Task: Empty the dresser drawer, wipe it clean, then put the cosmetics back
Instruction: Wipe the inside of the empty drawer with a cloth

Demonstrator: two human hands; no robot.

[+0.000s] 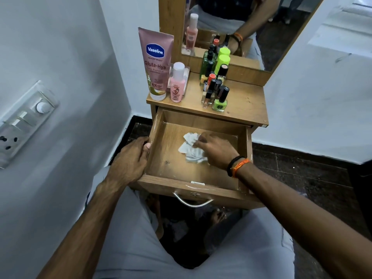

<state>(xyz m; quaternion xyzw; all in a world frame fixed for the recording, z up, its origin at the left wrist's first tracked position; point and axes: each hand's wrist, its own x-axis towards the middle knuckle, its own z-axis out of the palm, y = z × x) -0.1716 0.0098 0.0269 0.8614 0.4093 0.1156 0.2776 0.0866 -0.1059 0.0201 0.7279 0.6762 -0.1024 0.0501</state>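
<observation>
An open drawer (198, 158) is being wiped with a white cloth (190, 148) while its left wall is held.

The cloth is pressed to the drawer floor, near its middle, under the right hand (216, 147), whose fingers (198, 140) are curled onto it; the drawer's left wall is gripped by the left hand (130, 158), thumb inside; on the tabletop (247, 101) behind, a pink Vaseline tube (156, 63), a small pink bottle (177, 83) and a cluster of nail polish bottles (216, 85) are stood before the mirror (251, 27).
</observation>
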